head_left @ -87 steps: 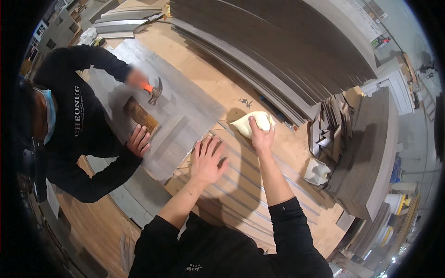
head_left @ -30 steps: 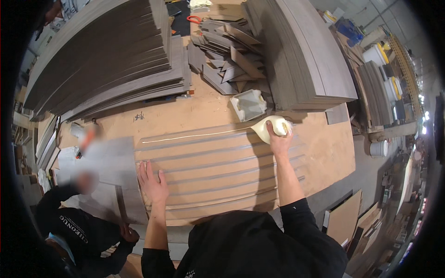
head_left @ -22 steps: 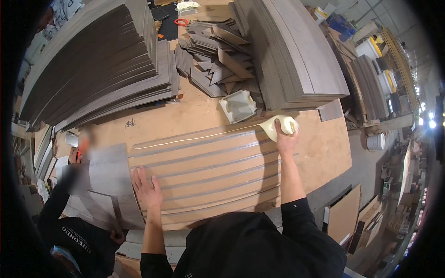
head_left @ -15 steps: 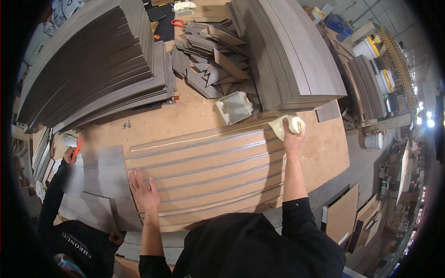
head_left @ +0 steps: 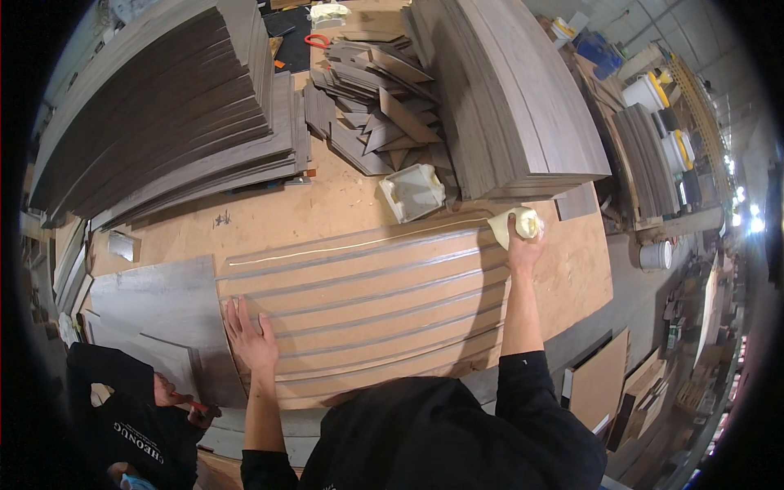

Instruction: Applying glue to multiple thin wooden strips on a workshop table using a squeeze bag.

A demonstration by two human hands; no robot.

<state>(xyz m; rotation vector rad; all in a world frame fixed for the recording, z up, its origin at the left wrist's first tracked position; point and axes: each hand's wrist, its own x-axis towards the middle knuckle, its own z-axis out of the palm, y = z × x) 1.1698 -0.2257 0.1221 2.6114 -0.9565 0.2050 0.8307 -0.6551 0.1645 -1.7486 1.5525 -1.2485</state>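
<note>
A tan panel (head_left: 376, 294) with several dark, spaced grooves or strips lies in front of me. My left hand (head_left: 255, 336) rests flat near its left end, fingers stretched apart. At the far right corner, my right hand (head_left: 525, 243) is closed around a soft, pale yellow squeeze bottle (head_left: 503, 229), its narrow end toward the left. From that end a thin cream line of glue (head_left: 359, 246) runs along the panel's far edge strip to its left end. My palm hides part of the bottle.
Tall stacks of grey planks (head_left: 155, 106) and boards (head_left: 490, 106) flank a heap of offcuts (head_left: 367, 98). A clear plastic tub (head_left: 412, 193) stands behind the panel. Grey sheets (head_left: 163, 298) lie at left, where a co-worker's hands (head_left: 196, 412) hold a red tool.
My right hand and the bottle have shifted slightly right, lengthening the cream line. My left hand stays put. The co-worker's raised hand has come down toward their body with the red tool.
</note>
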